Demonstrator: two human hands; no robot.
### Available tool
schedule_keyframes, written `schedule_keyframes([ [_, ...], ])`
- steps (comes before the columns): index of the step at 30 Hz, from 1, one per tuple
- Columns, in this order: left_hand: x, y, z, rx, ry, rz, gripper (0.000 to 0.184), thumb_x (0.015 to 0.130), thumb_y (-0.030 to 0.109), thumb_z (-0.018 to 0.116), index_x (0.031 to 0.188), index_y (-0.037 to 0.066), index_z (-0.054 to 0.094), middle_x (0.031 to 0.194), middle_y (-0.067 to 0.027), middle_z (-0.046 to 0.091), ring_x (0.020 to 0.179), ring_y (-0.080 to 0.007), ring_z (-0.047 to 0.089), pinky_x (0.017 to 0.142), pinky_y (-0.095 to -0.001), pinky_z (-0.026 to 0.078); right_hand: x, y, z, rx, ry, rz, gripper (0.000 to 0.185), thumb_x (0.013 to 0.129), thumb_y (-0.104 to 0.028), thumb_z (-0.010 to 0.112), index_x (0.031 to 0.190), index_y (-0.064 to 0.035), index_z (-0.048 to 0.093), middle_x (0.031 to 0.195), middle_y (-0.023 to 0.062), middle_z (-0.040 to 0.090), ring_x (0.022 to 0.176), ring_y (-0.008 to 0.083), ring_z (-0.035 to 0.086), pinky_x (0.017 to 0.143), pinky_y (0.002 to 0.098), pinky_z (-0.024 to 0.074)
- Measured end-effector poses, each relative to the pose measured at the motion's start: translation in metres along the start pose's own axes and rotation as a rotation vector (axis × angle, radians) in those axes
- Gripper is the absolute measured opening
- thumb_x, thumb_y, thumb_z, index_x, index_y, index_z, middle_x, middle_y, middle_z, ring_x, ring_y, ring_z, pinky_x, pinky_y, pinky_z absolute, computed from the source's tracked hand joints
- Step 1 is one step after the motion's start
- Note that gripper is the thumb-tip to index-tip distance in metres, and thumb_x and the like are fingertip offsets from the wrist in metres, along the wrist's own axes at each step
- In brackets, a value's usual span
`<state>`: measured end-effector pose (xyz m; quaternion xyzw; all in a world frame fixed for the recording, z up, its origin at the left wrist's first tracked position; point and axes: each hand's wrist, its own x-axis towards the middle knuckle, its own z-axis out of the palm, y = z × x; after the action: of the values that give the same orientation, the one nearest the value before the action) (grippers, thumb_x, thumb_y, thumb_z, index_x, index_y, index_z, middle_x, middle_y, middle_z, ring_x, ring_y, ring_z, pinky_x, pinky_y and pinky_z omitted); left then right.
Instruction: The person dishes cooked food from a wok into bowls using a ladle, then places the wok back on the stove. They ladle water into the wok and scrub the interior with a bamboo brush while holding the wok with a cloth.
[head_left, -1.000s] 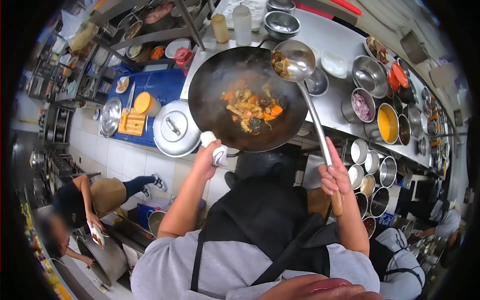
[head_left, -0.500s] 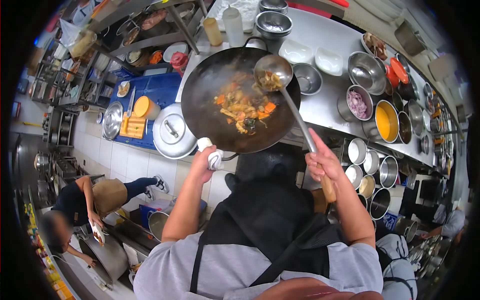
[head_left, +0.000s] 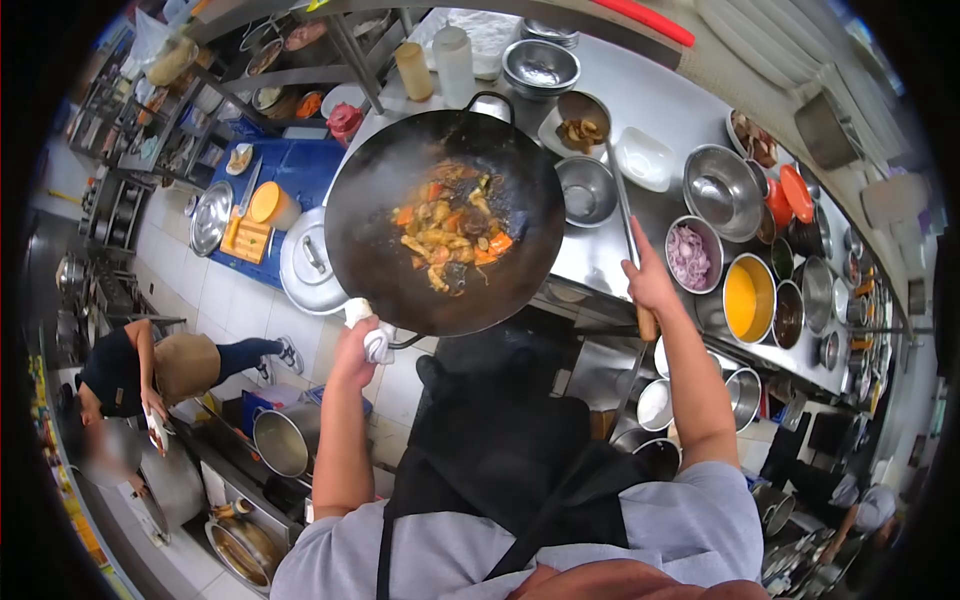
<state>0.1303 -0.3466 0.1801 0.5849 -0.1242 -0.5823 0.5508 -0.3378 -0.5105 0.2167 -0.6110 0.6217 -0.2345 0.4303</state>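
Left hand on the wok, right hand on the ladle

From my remote view, the left fingers close around a white cloth at the wok's near handle. The right fingers wrap the ladle's handle; its bowl, holding some food, overlaps a white dish beyond the wok's right rim. Contact there I cannot tell. Meat-and-carrot stir-fry lies mid-wok.

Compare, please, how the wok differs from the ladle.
The wok is dark and wide, while the ladle has a much smaller metal bowl. The left hand grips the wok's near side through a white cloth; the right hand holds the ladle by its long handle. Both contain food.
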Motion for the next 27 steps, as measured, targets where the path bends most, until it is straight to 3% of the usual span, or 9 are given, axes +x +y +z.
schedule_keyframes([
  [1,-0.003,-0.003,0.0,0.012,0.024,0.002,0.027,0.089,0.016,0.063,0.111,0.004,0.054,0.089,-0.0048,0.061,0.076,-0.0173,0.063,0.063,-0.0328,0.051,0.005,0.01,-0.002,-0.007,-0.016,0.002,0.082,0.089,-0.001,0.053,0.158,-0.0221,0.015,0.123,0.0247,0.062,0.066,0.0251,0.065,0.063,0.0376,0.0535],
  [4,0.001,-0.011,-0.005,-0.024,0.031,-0.013,0.026,0.089,0.016,0.062,0.111,0.005,0.053,0.091,-0.0055,0.062,0.076,-0.0187,0.064,0.063,-0.0336,0.052,0.004,0.008,-0.008,-0.153,0.053,-0.075,0.082,0.088,-0.002,0.054,0.158,-0.0222,0.015,0.146,0.0279,0.043,0.129,0.0413,0.05,0.106,0.0417,0.0393],
  [8,0.002,-0.01,-0.004,-0.01,0.051,-0.004,0.024,0.091,0.02,0.06,0.111,0.008,0.054,0.091,-0.0054,0.064,0.074,-0.0197,0.065,0.061,-0.0346,0.053,0.014,0.029,-0.015,-0.238,0.12,-0.276,0.083,0.089,-0.003,0.053,0.158,-0.0235,0.013,0.143,0.0274,0.047,0.127,0.0414,0.052,0.105,0.0413,0.0403],
  [13,-0.003,-0.002,0.002,0.036,0.023,-0.021,0.028,0.091,0.022,0.059,0.115,0.007,0.053,0.091,-0.006,0.063,0.077,-0.0196,0.065,0.062,-0.0345,0.052,-0.012,-0.001,-0.023,-0.203,0.124,-0.108,0.079,0.089,-0.003,0.052,0.158,-0.021,0.016,0.151,0.0212,0.041,0.125,0.0404,0.054,0.106,0.0419,0.0398],
  [16,-0.001,-0.002,0.002,0.02,0.013,-0.006,0.028,0.094,0.031,0.058,0.114,0.011,0.053,0.087,-0.0067,0.065,0.073,-0.0209,0.066,0.053,-0.0361,0.051,-0.038,-0.021,-0.019,0.124,0.102,-0.119,0.078,0.089,0.002,0.048,0.158,-0.0182,0.018,0.15,0.0175,0.041,0.059,0.018,0.06,0.054,0.0307,0.0512],
  [18,-0.004,0.002,0.006,-0.024,0.013,-0.008,0.028,0.095,0.032,0.057,0.115,0.012,0.052,0.087,-0.0072,0.065,0.073,-0.0213,0.066,0.052,-0.0366,0.05,-0.039,-0.021,-0.019,0.245,0.081,-0.083,0.078,0.09,0.003,0.047,0.158,-0.0182,0.017,0.137,0.0161,0.05,0.052,0.0123,0.05,0.047,0.0264,0.0447],
  [20,-0.011,0.015,0.012,-0.115,-0.041,-0.054,0.033,0.096,0.025,0.06,0.12,0.005,0.051,0.092,-0.0101,0.065,0.079,-0.0224,0.066,0.07,-0.0339,0.053,-0.046,-0.025,-0.017,0.366,0.061,-0.047,0.078,0.09,0.004,0.046,0.158,-0.0182,0.016,0.125,0.0147,0.059,0.045,0.0065,0.04,0.039,0.022,0.0382],
  [22,-0.001,0.011,0.003,-0.099,-0.068,-0.055,0.031,0.096,0.025,0.06,0.118,0.005,0.051,0.092,-0.0098,0.065,0.079,-0.0223,0.066,0.069,-0.0338,0.053,-0.066,-0.04,-0.012,0.409,-0.017,-0.038,0.079,0.09,0.004,0.046,0.158,-0.0192,0.014,0.086,0.0062,0.06,0.042,0.0066,0.039,0.039,0.022,0.0383],
  [27,0.002,0.012,0.001,-0.017,-0.082,0.011,0.024,0.091,0.019,0.065,0.108,0.005,0.055,0.085,-0.0053,0.062,0.073,-0.0164,0.064,0.063,-0.031,0.052,-0.122,-0.069,0.019,0.683,-0.234,0.096,0.08,0.089,0.003,0.048,0.158,-0.0196,0.014,0.065,-0.0006,0.043,0.04,0.0072,0.04,0.036,0.0226,0.0372],
])
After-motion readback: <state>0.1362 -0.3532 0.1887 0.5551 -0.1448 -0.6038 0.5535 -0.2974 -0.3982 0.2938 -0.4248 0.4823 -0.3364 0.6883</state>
